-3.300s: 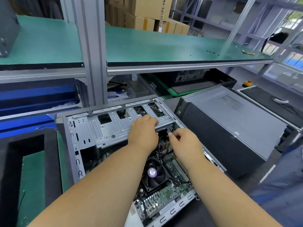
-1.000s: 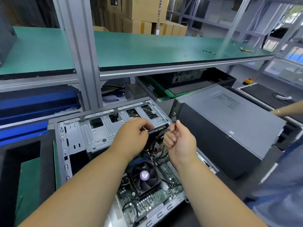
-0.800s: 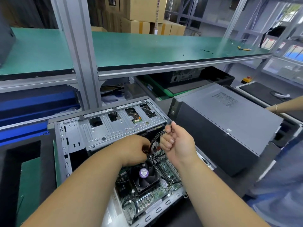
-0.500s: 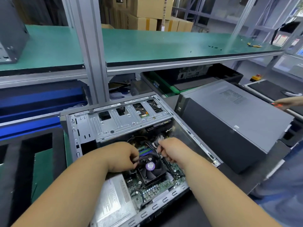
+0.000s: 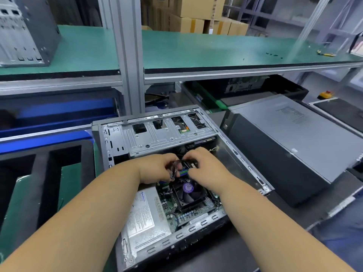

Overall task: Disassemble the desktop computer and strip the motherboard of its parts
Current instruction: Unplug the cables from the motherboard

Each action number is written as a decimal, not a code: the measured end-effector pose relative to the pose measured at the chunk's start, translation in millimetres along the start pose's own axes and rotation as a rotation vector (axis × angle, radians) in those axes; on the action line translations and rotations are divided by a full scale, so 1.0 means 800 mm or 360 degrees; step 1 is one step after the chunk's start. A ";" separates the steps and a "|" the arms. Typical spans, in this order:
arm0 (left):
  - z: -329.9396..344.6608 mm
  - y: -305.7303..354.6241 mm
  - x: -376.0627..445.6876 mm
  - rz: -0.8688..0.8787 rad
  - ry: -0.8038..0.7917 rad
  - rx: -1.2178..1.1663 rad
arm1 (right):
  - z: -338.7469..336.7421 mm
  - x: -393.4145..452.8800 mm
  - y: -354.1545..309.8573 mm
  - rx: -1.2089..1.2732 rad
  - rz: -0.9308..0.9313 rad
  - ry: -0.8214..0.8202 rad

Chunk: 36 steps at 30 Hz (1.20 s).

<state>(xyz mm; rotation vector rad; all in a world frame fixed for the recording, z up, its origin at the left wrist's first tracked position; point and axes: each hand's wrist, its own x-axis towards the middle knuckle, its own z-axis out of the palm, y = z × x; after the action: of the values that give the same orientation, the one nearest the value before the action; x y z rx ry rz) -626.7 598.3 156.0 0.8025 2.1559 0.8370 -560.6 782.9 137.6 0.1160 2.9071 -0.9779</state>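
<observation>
**Inspector:** What is lying nearest the camera?

**Assistant:** The open case (image 5: pixel 121 246) is lying on its side on the dark bench. The power supply (image 5: pixel 145 216) is sitting at its near left, and the motherboard (image 5: pixel 188 213) is sitting beside it, still inside the case. The fan (image 5: pixel 188 190) is sitting on the board.

**Inspector:** And the hands?

**Assistant:** Both are working just beyond the fan. The left hand (image 5: pixel 155 169) is curling its fingers round a black cable bundle (image 5: pixel 173 169). The right hand (image 5: pixel 206 165) is bending its fingers down onto a black part (image 5: pixel 189 163); it seems to be pinching it, though the blur is leaving the hold uncertain.

**Inspector:** Farther back?

**Assistant:** The drive cage (image 5: pixel 157 134) is spanning the case's far end. A closed tower (image 5: pixel 290 146) is lying to the right, apart from the case, and black foam (image 5: pixel 39 183) is lying to the left. A green shelf (image 5: pixel 206 50) is running overhead, with a bare chassis (image 5: pixel 25 32) standing at its left and boxes (image 5: pixel 198 14) stacked behind.
</observation>
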 end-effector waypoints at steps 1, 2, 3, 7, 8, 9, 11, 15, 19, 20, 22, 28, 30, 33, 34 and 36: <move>0.002 0.000 0.000 0.0014 0.0011 -0.0073 | 0.002 0.001 -0.001 -0.0041 -0.0079 -0.0048; 0.004 -0.001 0.001 0.0023 0.0022 -0.0169 | 0.003 0.001 -0.002 -0.0061 -0.0121 -0.0077; 0.005 -0.001 0.002 0.0023 0.0040 -0.0268 | 0.004 0.001 -0.001 -0.0062 -0.0143 -0.0081; 0.005 0.003 0.003 -0.0021 0.0154 -0.0475 | 0.001 0.001 0.001 -0.0055 -0.0154 -0.0040; 0.006 0.005 0.003 -0.0033 0.0173 -0.0511 | 0.000 0.000 0.001 -0.0047 -0.0141 -0.0036; 0.006 0.007 0.001 -0.0051 0.0193 -0.0566 | -0.001 0.000 0.002 -0.0043 -0.0115 -0.0024; 0.007 0.009 -0.003 -0.0102 0.0268 -0.0670 | -0.006 0.002 0.004 -0.0015 -0.0027 0.0028; 0.004 0.014 -0.014 -0.0346 0.0526 -0.0068 | -0.017 0.012 0.005 0.0211 0.0000 0.0002; 0.015 0.019 -0.014 -0.0747 0.0538 0.0670 | -0.028 0.027 -0.002 0.0245 -0.0120 -0.0098; 0.018 0.020 -0.013 -0.0797 0.0548 0.0672 | -0.029 0.030 0.000 0.0304 -0.0118 -0.0100; 0.020 0.022 -0.008 -0.0855 0.0560 0.0654 | -0.028 0.033 0.007 0.0485 -0.0083 -0.0071; 0.023 0.019 0.017 -0.0975 0.0496 0.0492 | -0.022 0.036 0.017 0.0717 -0.0109 -0.0008; 0.024 0.017 0.019 -0.0997 0.0468 0.0489 | -0.024 0.037 0.015 0.0832 -0.0111 0.0046; 0.023 0.013 0.016 -0.0987 0.0443 0.0369 | -0.024 0.037 0.014 0.1024 -0.0063 0.0070; 0.023 0.013 0.014 -0.0979 0.0439 0.0302 | -0.024 0.037 0.014 0.1051 -0.0048 0.0071; 0.023 0.013 0.013 -0.0963 0.0457 0.0153 | -0.025 0.038 0.015 0.1048 -0.0026 0.0068</move>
<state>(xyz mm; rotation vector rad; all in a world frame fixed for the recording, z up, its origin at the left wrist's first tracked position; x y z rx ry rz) -615.7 618.0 149.9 0.0423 2.5031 0.5534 -590.2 805.6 143.3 0.1457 2.4937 -1.9070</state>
